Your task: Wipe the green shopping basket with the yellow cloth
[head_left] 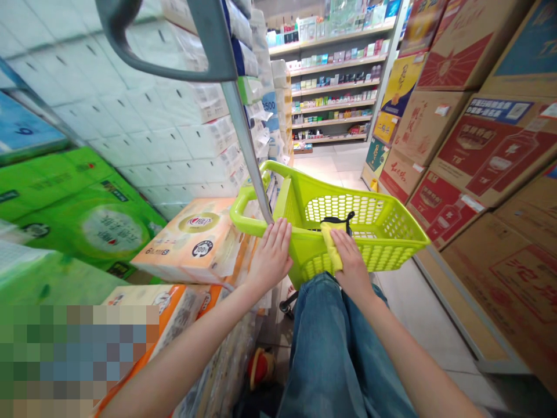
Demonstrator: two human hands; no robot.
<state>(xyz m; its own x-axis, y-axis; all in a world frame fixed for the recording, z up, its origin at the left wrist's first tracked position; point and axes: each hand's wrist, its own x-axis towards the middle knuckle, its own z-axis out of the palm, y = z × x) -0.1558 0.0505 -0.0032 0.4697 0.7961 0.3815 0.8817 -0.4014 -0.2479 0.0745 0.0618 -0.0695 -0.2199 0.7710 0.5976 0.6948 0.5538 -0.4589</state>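
A lime-green shopping basket [300,244] with perforated walls stands in front of my knees, a grey metal pole [248,139] rising at its left end. My left hand [272,252] grips the basket's near rim beside the foot of the pole, fingers close together. Over the near rim further right lies a yellow cloth [331,247] with black edging and a black loop. My right hand [351,264] presses this cloth against the rim and the outer wall, its fingers closed over it. Part of the cloth is hidden under the fingers.
Tissue packs [183,238] are stacked on the left, near a grey handle [174,72] atop the pole. Cardboard cartons [478,145] form a wall on the right. Shelves [335,84] of small goods stand at the aisle's end.
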